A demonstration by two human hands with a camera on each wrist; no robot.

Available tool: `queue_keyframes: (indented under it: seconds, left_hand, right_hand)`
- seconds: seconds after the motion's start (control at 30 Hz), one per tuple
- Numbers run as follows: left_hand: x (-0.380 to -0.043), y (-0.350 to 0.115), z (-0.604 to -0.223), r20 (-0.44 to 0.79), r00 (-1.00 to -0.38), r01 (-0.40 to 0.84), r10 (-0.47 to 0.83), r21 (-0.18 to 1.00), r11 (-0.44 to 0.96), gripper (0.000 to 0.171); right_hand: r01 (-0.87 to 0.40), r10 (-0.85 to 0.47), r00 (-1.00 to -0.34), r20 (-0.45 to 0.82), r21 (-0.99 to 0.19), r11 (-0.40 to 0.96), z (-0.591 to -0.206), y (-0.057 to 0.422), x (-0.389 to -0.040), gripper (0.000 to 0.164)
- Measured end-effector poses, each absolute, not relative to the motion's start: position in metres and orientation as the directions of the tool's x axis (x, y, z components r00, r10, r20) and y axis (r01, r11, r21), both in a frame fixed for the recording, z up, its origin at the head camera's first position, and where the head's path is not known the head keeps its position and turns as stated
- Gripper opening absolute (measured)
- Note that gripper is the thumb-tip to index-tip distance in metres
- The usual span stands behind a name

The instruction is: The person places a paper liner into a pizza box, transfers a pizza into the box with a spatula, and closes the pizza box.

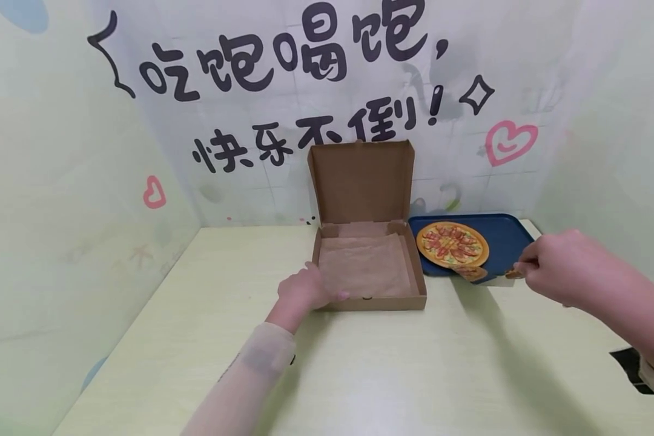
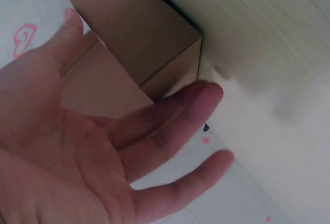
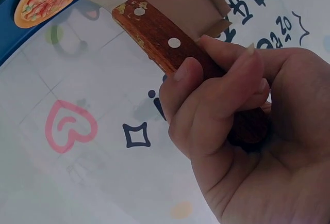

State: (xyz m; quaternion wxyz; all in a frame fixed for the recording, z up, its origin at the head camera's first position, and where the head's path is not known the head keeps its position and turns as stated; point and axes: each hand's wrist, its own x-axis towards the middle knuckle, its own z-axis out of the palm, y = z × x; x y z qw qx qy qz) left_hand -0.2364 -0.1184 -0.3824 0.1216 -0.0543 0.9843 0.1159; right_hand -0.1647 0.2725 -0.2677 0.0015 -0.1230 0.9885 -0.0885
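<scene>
The right hand (image 1: 558, 266) has its fingers curled tightly round the riveted brown wooden grip of a shiny metal spatula (image 3: 154, 30), its blade reaching the near edge of the round orange-crusted pizza (image 1: 452, 244) on a blue rectangular tray (image 1: 504, 236); whether it goes underneath cannot be told. With that arm stretched forward, the left hand (image 1: 305, 287) sets nearly straight fingers, thumb apart, about the near left corner of an open brown cardboard box (image 1: 392, 304).
</scene>
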Motion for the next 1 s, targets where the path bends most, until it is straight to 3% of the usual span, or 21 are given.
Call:
queue_keyframes:
  seconds: [0.07, 0.27, 0.57, 0.87, 1.0]
  left_hand:
    - [-0.237, -0.116, -0.382, -0.248, -0.964, -0.145, -0.095, 0.193, 0.971, 0.111]
    - [-0.238, -0.114, -0.377, -0.26, -0.962, -0.133, -0.086, 0.167, 0.977, 0.08]
    - [-0.242, -0.113, -0.375, -0.266, -0.96, -0.118, -0.082, 0.121, 0.986, 0.082]
    - [-0.247, -0.113, -0.374, -0.236, -0.968, -0.113, -0.09, 0.085, 0.99, 0.073]
    - [-0.248, -0.114, -0.373, -0.25, -0.965, -0.109, -0.083, 0.095, 0.989, 0.073]
  right_hand:
    - [-0.242, -0.244, -0.97, 0.013, -0.172, 0.955, -0.268, 0.273, -0.164, 0.02]
    - [-0.254, -0.256, -0.967, 0.002, -0.143, 0.957, -0.27, 0.273, -0.163, 0.019]
    - [-0.236, -0.245, -0.968, -0.051, -0.143, 0.961, -0.276, 0.269, -0.167, 0.022]
    - [-0.196, -0.2, -0.979, -0.041, -0.084, 0.977, -0.283, 0.265, -0.162, 0.02]
    - [-0.251, -0.251, -0.968, 0.015, -0.084, 0.964, -0.291, 0.263, -0.161, 0.023]
